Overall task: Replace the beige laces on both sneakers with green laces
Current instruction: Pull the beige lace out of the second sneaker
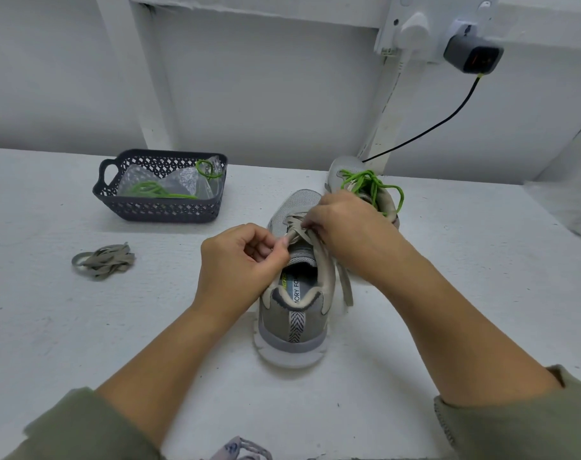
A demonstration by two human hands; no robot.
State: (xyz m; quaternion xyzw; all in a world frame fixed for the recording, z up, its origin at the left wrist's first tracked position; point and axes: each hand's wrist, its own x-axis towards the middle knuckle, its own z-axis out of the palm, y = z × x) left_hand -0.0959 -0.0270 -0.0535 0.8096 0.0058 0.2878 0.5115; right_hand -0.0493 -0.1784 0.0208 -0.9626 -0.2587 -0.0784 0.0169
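pinches the beige lace (345, 287) with left grip (246, 257) and right grip (345, 224), both clamped on it over the near sneaker (295, 313) on the bench (83, 327), heel turned near for easy unthreading. leaves far sneaker (342, 171) green-laced at right; keeps spare green lace (150, 189) in the basket (156, 209), far left.

L hand (242, 260), R hand (345, 224), both pinching lace (297, 231)

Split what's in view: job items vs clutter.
Job: near sneaker, its beige lace held by left hand and right hand, green-laced far sneaker, green lace in basket, removed beige bundle.
Lying about: charger, black cable.
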